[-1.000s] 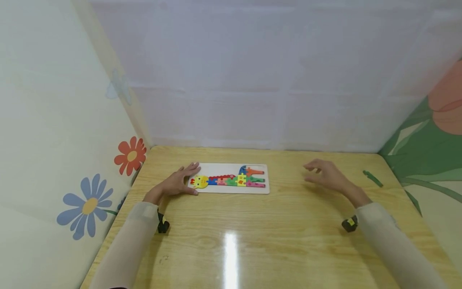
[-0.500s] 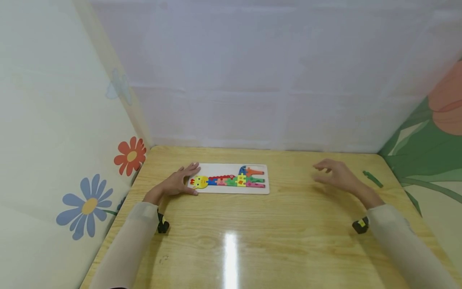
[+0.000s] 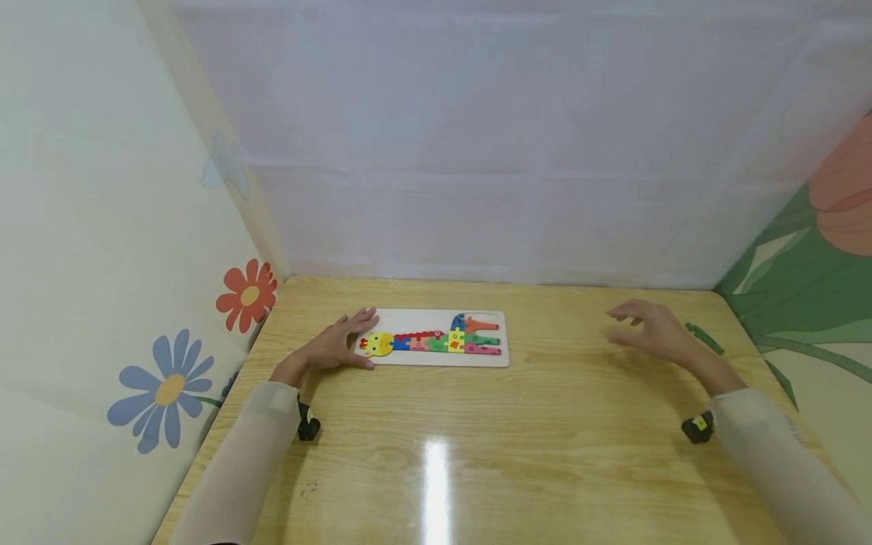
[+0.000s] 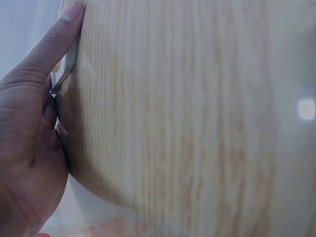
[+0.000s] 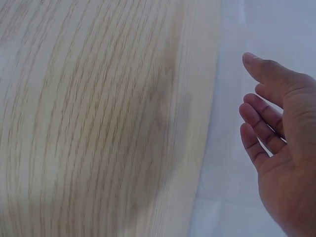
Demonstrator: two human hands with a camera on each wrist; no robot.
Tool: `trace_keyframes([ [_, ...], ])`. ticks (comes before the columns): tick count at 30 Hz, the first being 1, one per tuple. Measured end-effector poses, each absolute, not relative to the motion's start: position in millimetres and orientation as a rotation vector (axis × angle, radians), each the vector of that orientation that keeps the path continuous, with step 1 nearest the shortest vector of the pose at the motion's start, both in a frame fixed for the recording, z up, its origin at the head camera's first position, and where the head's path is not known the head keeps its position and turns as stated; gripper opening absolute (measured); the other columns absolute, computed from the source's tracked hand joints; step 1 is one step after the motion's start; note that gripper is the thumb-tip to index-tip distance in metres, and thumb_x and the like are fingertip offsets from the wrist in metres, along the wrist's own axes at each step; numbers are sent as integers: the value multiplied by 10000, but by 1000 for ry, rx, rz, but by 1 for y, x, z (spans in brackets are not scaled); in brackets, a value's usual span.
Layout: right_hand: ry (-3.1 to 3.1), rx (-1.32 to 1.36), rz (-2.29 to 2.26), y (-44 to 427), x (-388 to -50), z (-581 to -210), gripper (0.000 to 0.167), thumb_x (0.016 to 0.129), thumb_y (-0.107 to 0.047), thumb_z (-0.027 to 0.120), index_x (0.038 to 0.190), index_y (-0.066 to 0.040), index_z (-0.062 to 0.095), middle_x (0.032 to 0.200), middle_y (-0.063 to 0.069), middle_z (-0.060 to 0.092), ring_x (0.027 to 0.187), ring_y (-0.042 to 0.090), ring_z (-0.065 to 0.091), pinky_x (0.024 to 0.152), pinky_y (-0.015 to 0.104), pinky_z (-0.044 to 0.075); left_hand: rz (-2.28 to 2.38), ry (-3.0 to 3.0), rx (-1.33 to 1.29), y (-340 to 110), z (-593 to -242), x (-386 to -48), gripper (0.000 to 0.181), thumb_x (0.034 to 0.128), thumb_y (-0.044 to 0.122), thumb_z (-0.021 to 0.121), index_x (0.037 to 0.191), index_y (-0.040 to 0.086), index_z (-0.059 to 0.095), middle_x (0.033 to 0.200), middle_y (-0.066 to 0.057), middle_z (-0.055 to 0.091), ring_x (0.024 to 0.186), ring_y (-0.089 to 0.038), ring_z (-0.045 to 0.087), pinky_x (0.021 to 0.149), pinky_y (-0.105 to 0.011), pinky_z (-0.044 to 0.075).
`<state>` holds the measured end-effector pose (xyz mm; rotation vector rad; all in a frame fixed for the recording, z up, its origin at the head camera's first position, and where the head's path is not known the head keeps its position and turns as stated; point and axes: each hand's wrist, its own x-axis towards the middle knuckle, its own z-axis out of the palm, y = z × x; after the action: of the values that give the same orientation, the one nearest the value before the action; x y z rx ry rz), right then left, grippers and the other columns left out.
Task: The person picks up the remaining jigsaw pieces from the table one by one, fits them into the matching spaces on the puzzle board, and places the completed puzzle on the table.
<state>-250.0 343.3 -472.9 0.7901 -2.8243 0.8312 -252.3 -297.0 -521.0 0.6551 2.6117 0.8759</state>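
Observation:
A giraffe jigsaw puzzle (image 3: 428,342) with bright interlocking pieces lies in a white board (image 3: 415,318) on the table. At the board's left end, my left hand (image 3: 332,345) grips it, thumb along the near edge and fingertips at the far edge. The left wrist view shows the thumb (image 4: 52,42) against the board's side; most other fingers are hidden. My right hand (image 3: 650,330) hovers over the table, right of the board, holding nothing. Its fingers (image 5: 266,118) are loosely bent in the right wrist view. Just beyond it lies a slim green piece (image 3: 705,338).
The wood-grain table (image 3: 518,439) meets a pale cloth wall (image 3: 504,189) at the back. Flower-printed walls (image 3: 170,390) stand at the left and right sides. Light glares off the table's near middle.
My right hand has moved rightward, away from the board and closer to the green piece. The left hand and the puzzle have stayed in place.

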Motion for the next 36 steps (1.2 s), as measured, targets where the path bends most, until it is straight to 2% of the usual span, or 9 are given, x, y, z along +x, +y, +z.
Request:
trace_keyframes([
  [6, -2735, 825, 800, 353, -248, -473, 447, 823, -57, 898, 1209, 91, 728, 1155, 258, 743, 962, 416, 722, 764, 526, 627, 872, 2609, 641, -297, -521, -253, 1047, 872, 380, 884, 1680, 102, 278, 1782, -118, 88, 1646, -345, 39, 1311, -587, -38],
  [12, -2731, 823, 798, 361, -244, -470, 457, 816, -73, 907, 1209, 85, 734, 1159, 266, 744, 956, 425, 713, 762, 435, 632, 876, 2608, 638, -297, -521, -252, 1054, 864, 376, 892, 1679, 101, 283, 1783, -113, 95, 1647, -346, 39, 1308, -594, -40],
  [20, -2778, 758, 767, 376, -240, -468, 455, 856, -102, 885, 1244, 73, 724, 1173, 255, 742, 987, 438, 701, 785, 449, 631, 863, 2612, 637, -296, -521, -253, 1050, 869, 380, 887, 1681, 111, 278, 1784, -106, 89, 1649, -330, 36, 1316, -572, -34],
  [30, -2784, 701, 763, 388, -239, -468, 470, 847, -107, 894, 1252, 61, 725, 1178, 262, 738, 995, 443, 696, 787, 416, 630, 870, 2611, 631, -296, -520, -252, 1053, 868, 376, 888, 1683, 115, 275, 1784, -100, 98, 1650, -327, 36, 1315, -573, -38],
  [36, -2768, 664, 744, 396, -239, -471, 470, 828, -127, 912, 1228, 48, 739, 1151, 251, 747, 968, 360, 706, 769, 408, 631, 863, 2615, 636, -296, -520, -252, 1039, 876, 388, 880, 1680, 108, 284, 1781, -116, 106, 1648, -344, 42, 1313, -585, -22],
])
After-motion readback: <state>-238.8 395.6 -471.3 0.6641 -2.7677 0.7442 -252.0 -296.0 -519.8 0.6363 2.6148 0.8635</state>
